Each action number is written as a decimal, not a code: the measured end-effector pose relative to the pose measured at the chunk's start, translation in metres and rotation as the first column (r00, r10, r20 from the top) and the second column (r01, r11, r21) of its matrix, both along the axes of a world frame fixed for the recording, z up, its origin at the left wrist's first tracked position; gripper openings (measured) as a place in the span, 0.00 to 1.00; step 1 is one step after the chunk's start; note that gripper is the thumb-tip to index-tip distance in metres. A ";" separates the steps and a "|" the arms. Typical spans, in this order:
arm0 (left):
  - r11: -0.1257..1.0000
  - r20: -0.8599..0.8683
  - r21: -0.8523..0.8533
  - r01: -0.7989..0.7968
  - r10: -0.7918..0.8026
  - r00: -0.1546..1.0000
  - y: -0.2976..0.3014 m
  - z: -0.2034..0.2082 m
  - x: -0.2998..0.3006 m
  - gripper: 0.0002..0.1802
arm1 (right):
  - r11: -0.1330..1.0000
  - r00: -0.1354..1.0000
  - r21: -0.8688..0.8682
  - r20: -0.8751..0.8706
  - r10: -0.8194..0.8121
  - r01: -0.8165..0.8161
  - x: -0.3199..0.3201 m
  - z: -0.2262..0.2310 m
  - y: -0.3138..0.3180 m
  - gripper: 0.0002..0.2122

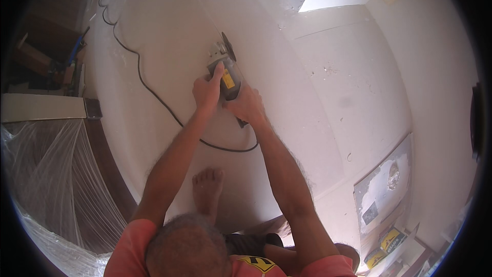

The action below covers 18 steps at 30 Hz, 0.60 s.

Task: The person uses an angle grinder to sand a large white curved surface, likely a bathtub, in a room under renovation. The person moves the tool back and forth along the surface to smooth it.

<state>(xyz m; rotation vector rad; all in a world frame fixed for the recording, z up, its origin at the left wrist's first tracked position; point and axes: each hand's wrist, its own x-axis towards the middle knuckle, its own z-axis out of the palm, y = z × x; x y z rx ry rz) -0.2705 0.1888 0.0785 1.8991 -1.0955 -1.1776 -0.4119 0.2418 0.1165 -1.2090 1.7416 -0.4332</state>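
Note:
An angle grinder (225,74) with a dark body and a yellow label is held out in front of me, low over the pale dusty floor. Its thin dark disc (228,46) stands edge-up at the far right of the metal head. My left hand (207,91) grips the left side of the body near the head, thumb along the top. Around the rear part, my right hand (248,105) is closed. From the grinder's back end a black cord (164,105) loops round and runs away to the far left. Whether the disc touches the floor, I cannot tell.
My bare foot (207,187) is on the floor close behind the grinder. Clear plastic sheeting (48,169) drapes furniture at the left, below a cluttered dark shelf (48,61). To the right lie a stained board (383,184) and yellow-and-black packages (392,239).

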 end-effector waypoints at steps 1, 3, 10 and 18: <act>1.000 0.001 0.011 0.000 0.000 1.000 -0.001 -0.001 0.000 0.44 | 1.000 1.000 -0.005 -0.003 0.001 -0.001 0.000 -0.001 0.000 0.32; 0.999 0.016 -0.005 -0.034 0.034 0.999 -0.003 -0.007 0.001 0.46 | 1.000 1.000 -0.014 -0.007 0.006 -0.006 0.001 -0.001 -0.001 0.32; 0.992 0.039 -0.126 -0.001 0.006 0.999 -0.009 -0.008 0.003 0.49 | 0.999 0.999 -0.030 -0.045 0.015 -0.016 0.002 -0.010 -0.003 0.33; 0.994 0.040 -0.086 0.063 -0.060 0.997 -0.008 -0.004 0.008 0.49 | 1.000 0.999 -0.019 -0.027 0.018 -0.019 0.000 -0.002 0.002 0.32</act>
